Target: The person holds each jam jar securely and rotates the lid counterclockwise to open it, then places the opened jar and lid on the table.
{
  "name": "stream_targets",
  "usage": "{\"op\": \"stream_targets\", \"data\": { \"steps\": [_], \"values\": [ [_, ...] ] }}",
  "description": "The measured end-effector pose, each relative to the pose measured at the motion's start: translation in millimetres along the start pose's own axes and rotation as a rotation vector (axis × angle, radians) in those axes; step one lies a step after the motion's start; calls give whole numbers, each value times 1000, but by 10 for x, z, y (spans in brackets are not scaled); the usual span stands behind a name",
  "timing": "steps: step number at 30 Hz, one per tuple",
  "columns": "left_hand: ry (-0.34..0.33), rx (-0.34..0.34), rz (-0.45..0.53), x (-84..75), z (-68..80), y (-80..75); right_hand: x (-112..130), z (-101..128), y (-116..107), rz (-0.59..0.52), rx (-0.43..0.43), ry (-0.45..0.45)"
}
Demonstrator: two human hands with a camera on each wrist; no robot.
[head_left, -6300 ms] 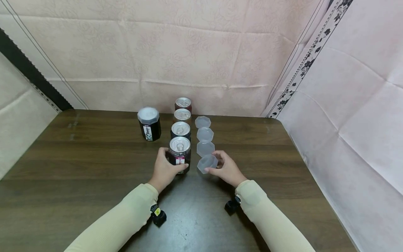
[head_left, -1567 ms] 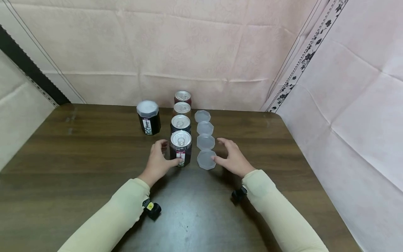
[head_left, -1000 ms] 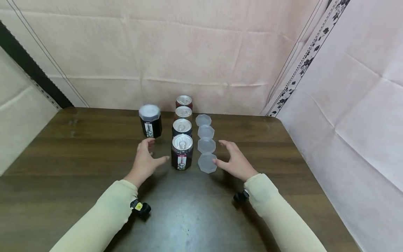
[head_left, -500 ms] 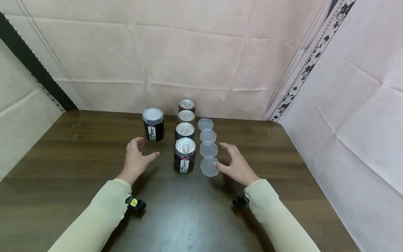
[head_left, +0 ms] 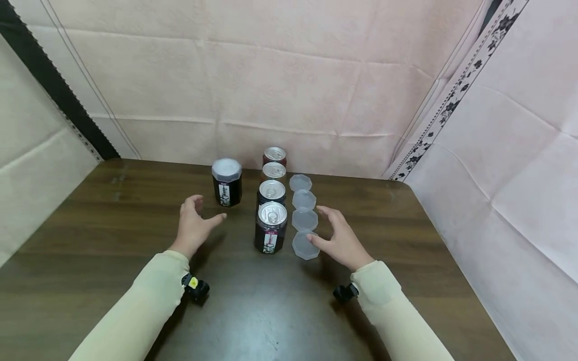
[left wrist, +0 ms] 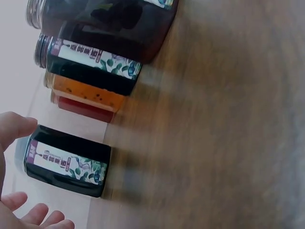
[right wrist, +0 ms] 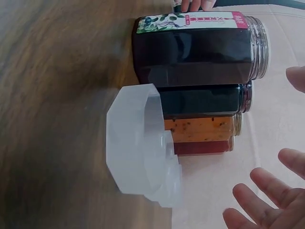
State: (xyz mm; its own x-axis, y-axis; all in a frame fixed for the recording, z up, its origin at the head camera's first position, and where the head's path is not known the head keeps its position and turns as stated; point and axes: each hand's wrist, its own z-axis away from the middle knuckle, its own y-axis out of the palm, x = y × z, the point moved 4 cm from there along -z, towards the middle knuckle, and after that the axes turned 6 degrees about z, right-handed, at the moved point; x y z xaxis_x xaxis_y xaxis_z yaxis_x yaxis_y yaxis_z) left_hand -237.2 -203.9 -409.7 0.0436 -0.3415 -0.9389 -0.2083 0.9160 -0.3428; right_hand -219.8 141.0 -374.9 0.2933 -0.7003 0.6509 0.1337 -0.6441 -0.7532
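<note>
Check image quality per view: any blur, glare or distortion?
Head view: sharp, wide-angle bending at the edges, soft glare on the table near the bottom. Left wrist view: motion blur smears the wood grain and capped jar. Right wrist view: nearest lid fairly crisp, table soft.

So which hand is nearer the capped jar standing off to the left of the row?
Left. The left hand hovers open just in front of the capped jar; the right hand sits beyond the row of open jars, beside the nearest lid.

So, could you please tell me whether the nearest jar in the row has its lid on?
Off. The nearest jar shows its bare foil seal; its lid lies beside it.
</note>
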Motion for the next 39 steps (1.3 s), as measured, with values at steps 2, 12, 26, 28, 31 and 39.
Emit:
{"op": "stream_targets", "data": {
  "steps": [2, 12, 26, 28, 31, 39],
  "values": [
    [1, -3, 2, 1, -22, -5, 17, -7, 1, -8, -4, -7],
    [4, -34, 1, -18, -122, 1, 86, -41, 44, -21, -9, -29],
    [3, -34, 35, -20, -241, 80, 265, -85, 83, -53, -3, -60],
    [0, -32, 39, -19, -259, 85, 292, -97, 76, -50, -7, -74],
    [-11, -32, 42, -13, -293, 88, 326, -120, 74, -51, -7, -91],
    [-26, -41, 46, -4, -389, 102, 383, -164, 68, -54, -6, -116]
  ]
}}
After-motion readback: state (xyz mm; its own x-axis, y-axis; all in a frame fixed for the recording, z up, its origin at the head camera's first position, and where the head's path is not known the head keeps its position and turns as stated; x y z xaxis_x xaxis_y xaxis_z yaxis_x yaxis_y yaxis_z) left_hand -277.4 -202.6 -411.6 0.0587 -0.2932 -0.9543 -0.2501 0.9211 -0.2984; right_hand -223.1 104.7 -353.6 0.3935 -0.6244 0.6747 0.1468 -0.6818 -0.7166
